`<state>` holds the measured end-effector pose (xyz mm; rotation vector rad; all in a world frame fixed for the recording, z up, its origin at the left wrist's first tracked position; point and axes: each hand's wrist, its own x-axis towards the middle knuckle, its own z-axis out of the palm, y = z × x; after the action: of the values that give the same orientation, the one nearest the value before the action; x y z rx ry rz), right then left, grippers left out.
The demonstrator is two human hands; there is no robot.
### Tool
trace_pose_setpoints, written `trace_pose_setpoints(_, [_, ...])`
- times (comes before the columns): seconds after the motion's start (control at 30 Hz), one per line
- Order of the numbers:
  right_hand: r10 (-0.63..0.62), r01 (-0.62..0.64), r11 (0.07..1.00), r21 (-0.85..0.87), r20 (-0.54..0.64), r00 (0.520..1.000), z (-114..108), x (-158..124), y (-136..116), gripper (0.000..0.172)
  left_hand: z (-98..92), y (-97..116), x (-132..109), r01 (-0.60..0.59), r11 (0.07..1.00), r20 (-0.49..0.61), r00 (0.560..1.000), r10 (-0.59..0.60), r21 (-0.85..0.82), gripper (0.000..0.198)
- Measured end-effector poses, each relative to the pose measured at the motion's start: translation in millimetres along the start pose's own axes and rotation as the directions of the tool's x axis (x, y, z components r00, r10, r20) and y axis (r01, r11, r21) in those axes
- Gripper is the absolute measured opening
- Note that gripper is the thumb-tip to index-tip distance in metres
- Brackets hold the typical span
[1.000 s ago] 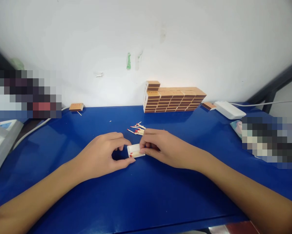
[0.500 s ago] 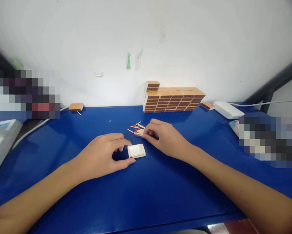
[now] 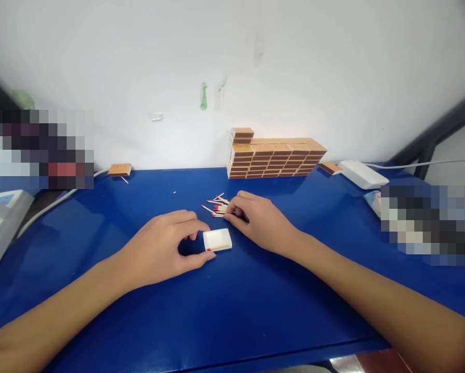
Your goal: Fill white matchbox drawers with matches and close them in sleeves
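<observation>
A small white matchbox tray (image 3: 217, 238) lies on the blue table, its open side up. One red-tipped match (image 3: 220, 248) rests along its near side. My left hand (image 3: 170, 243) steadies the tray from the left, thumb at the near edge and fingers at the far edge. Just beyond the tray is a loose heap of matches (image 3: 218, 208), their red heads pointing mostly left. At the heap's right side, my right hand (image 3: 259, 217) has thumb and fingertips pinched on match ends; how many it grips is hidden.
Stacked matchboxes (image 3: 277, 159) stand against the wall. A single matchbox (image 3: 119, 170) sits at the back left with a match beside it; another matchbox (image 3: 330, 168) lies right of the stack, near a white power strip (image 3: 363, 174). A grey device (image 3: 7, 217) stands at left.
Hardly anything differs. My right hand has shifted slightly left at the match heap, fingertips still pinched. My left hand and the tray stay put.
</observation>
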<state>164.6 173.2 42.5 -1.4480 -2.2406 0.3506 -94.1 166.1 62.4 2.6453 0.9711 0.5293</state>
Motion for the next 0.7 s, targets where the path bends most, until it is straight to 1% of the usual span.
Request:
trace_pose_setpoints(0.13, [0.026, -0.024, 0.999, -0.032, 0.072, 0.997, -5, 0, -2, 0.015, -0.6, 0, 0, 0.002, 1.0, 0.003, 1.0, -0.002, 0.005, 0.024])
trace_pose_setpoints(0.23, [0.034, -0.033, 0.999, -0.01, 0.066, 0.997, -11, -1, -2, 0.013, -0.9, -1, 0, 0.002, 1.0, 0.001, 1.0, -0.003, 0.016, 0.024])
trace_pose_setpoints(0.37, [-0.034, 0.029, 0.99, 0.136, 0.033, 0.999, -19, -5, -6, 0.013, -1.2, -2, 1, 0.0, 0.999, -0.032, 0.999, 0.001, 0.034, 0.023])
trace_pose_setpoints(0.47, [-0.104, 0.086, 0.973, 0.216, 0.074, 0.992, -25, -10, -15, 0.014, -2.3, -3, 2, -0.005, 0.998, -0.062, 0.998, 0.008, 0.056, 0.021])
trace_pose_setpoints(0.57, [-0.127, 0.104, 0.976, 0.19, 0.118, 0.985, -27, -13, -23, 0.014, -3.4, -3, 3, -0.012, 0.997, -0.067, 0.998, 0.017, 0.074, 0.02])
trace_pose_setpoints(0.7, [-0.096, 0.078, 0.989, 0.127, 0.137, 0.986, -23, -13, -26, 0.013, -2.8, -2, 3, -0.017, 0.998, -0.078, 0.997, 0.022, 0.068, 0.019])
